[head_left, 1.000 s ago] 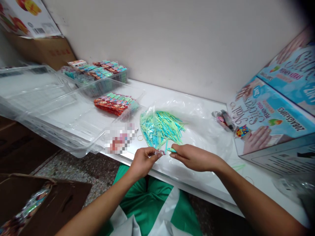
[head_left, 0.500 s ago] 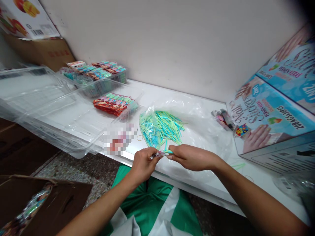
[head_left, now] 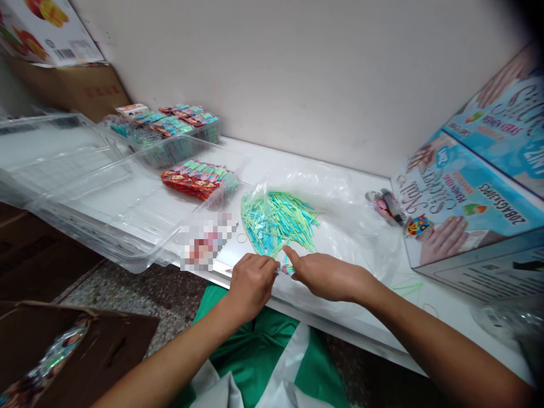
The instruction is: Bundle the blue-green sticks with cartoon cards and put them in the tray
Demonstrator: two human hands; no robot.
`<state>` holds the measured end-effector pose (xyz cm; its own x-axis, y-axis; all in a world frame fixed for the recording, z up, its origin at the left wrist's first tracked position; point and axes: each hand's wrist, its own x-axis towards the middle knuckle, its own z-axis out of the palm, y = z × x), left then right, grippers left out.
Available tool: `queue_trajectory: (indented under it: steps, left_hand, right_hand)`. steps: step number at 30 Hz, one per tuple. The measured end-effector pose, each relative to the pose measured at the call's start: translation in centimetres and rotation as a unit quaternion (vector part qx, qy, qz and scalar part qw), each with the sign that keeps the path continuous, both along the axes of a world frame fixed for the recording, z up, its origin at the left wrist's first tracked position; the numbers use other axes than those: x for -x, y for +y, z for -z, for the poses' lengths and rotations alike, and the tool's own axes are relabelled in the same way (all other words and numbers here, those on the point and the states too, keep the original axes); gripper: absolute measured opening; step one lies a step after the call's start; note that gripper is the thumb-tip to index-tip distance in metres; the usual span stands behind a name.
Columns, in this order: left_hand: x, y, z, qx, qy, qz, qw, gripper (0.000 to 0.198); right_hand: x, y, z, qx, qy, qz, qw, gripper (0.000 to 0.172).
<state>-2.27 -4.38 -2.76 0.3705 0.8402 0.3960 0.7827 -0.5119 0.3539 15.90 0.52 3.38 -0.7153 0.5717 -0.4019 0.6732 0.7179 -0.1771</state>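
A small shiny packet (head_left: 286,270) with pink and green on it is stretched between my two hands at the table's front edge. My left hand (head_left: 253,286) is closed around its left end, knuckles up, hiding most of it. My right hand (head_left: 329,275) pinches the other end, with the thumb raised. Just beyond them a heap of thin green and blue sticks (head_left: 293,218) spills from a clear plastic bag (head_left: 355,226). A pixelated packet (head_left: 208,243) lies left of my left hand.
Left stand a clear plastic tray (head_left: 140,263), a row of red packets (head_left: 193,180) and a filled clear box (head_left: 208,133). Right is a blue printed carton (head_left: 463,198), with small packets (head_left: 385,205) beside it. An open cardboard box (head_left: 127,340) sits below the table.
My left hand has turned knuckles up and closed further over the packet. My right thumb has lifted, and the green stick seen at my right fingertips is now mostly hidden.
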Motion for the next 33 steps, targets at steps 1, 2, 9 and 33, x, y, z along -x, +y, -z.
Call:
queue_trajectory:
  steps: [1, 2, 9, 33]
  left_hand:
    - [-0.2, 0.0, -0.1, 0.01, 0.013, 0.009, 1.0, 0.016]
    - [-0.4, -0.1, -0.3, 0.024, 0.028, 0.016, 0.999, 0.016]
    - [-1.2, -0.6, -0.7, 0.197, -0.014, 0.04, 0.98, 0.017]
    - [-1.4, -0.1, 0.4, 0.45, -0.543, 0.035, 0.708, 0.032]
  right_hand:
    - [0.1, 0.0, 0.2, 0.0, -0.003, -0.003, 1.0, 0.06]
    - [0.3, 0.0, 0.4, 0.003, -0.007, -0.004, 1.0, 0.065]
    - [0.1, 1.1, 0.0, 0.096, 0.119, -0.002, 0.988, 0.068]
    - [0.3, 1.3, 3.1, 0.257, 0.45, 0.277, 0.809, 0.018]
